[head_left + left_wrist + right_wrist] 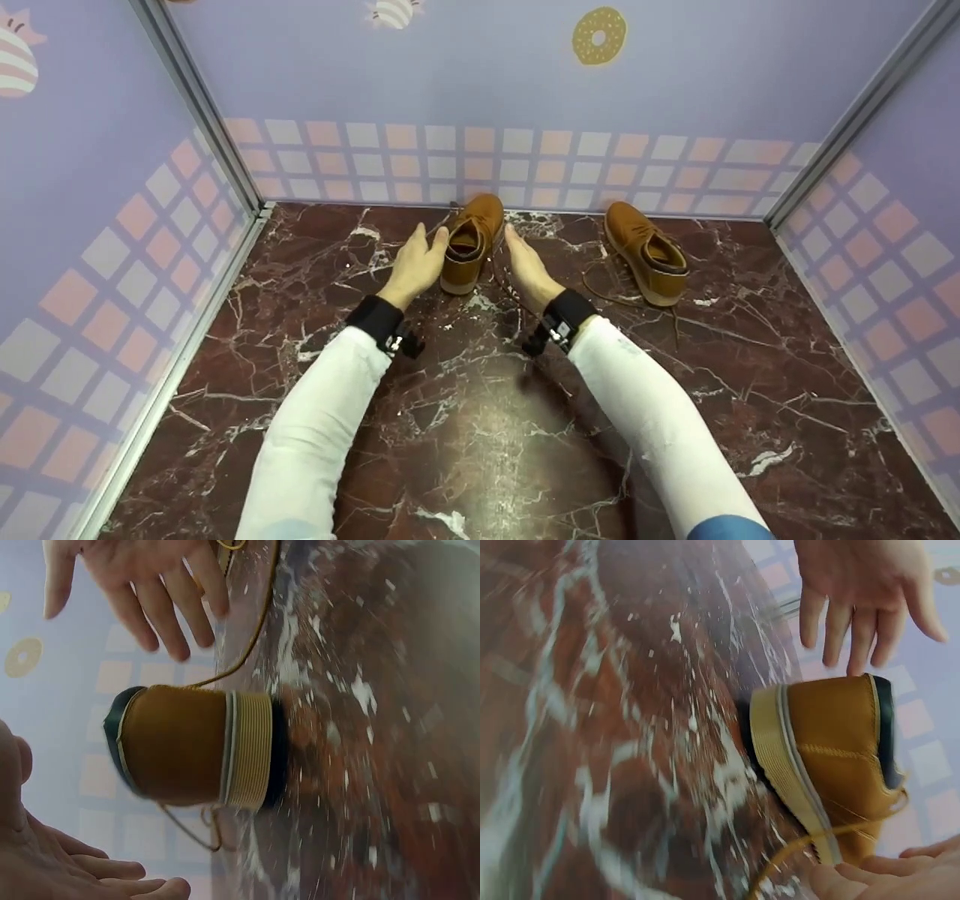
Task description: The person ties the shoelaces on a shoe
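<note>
A tan lace-up shoe stands on the floor near the back wall, toe toward the wall. Its heel faces the left wrist camera, and laces trail off both sides. My left hand is beside the shoe's left side, fingers extended. On the other side my right hand is held with straight fingers, a gap between it and the shoe. In the right wrist view the shoe's side shows between both hands. Neither hand grips anything. A matching shoe stands farther right, its lace loose on the floor.
Dark red marbled floor spreads around the shoes. Purple panels with pink and white squares enclose it: a back wall, a left wall and a right wall. Metal strips line their corners.
</note>
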Tool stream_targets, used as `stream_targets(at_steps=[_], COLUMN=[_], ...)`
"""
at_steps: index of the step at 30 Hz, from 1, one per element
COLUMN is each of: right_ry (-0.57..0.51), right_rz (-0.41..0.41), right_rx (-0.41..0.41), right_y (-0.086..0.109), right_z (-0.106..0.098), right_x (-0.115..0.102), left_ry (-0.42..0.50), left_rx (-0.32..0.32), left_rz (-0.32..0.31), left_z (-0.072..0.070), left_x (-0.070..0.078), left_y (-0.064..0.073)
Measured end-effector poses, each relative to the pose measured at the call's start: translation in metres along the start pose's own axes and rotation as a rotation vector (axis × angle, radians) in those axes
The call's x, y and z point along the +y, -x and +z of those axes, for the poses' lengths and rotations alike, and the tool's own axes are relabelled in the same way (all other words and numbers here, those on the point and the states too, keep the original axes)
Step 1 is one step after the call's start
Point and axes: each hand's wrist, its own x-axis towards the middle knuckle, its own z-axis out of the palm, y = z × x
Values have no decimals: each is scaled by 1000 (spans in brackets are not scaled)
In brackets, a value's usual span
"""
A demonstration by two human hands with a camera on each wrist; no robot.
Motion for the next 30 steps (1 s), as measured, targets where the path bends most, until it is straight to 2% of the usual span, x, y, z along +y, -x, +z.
stream_targets(at_steps=[2,3,4,5,8,10,11,15,19,21,23,24,27,30], right_ry=[-113,-170,-222,-248,-269,-220,-190,-82,-180,-230,-256,-249,-232,-203], right_rz=[39,59,80,87,61,29,12,6,18,1,-16,-26,-41,-36], right_rx=[-15,-24,-29,-26,1,34,53,103,76,60,54,58,54,39], right_y=[-7,-9,-11,-14,-22,-27,-28,-31,-35,-37,-36,-36,-36,-35], right_z=[7,10,13,16,24,28,30,35,42,45,49,50,52,53], right_x=[1,1,1,1,1,1,1,4,8,9,10,11,11,11], left_ry=[12,12,12,14,31,66,83,131,171,186,205,203,222,231], left_rx=[-33,-34,-33,-30,-8,-13,-12,-9,-34,-25,-29,-25,-35,-49], left_rz=[-42,-47,-54,-57,-50,-64,-71,-96,-135,-138,-138,-133,-115,-116], left_z=[0,6,13,24,50,57,57,53,39,38,41,48,62,70], left_x=[13,8,-1,-17,-57,-65,-64,-44,-14,-7,-10,-19,-42,-55], left_y=[2,-6,-19,-39,-87,-100,-100,-83,-59,-56,-59,-71,-92,-105])
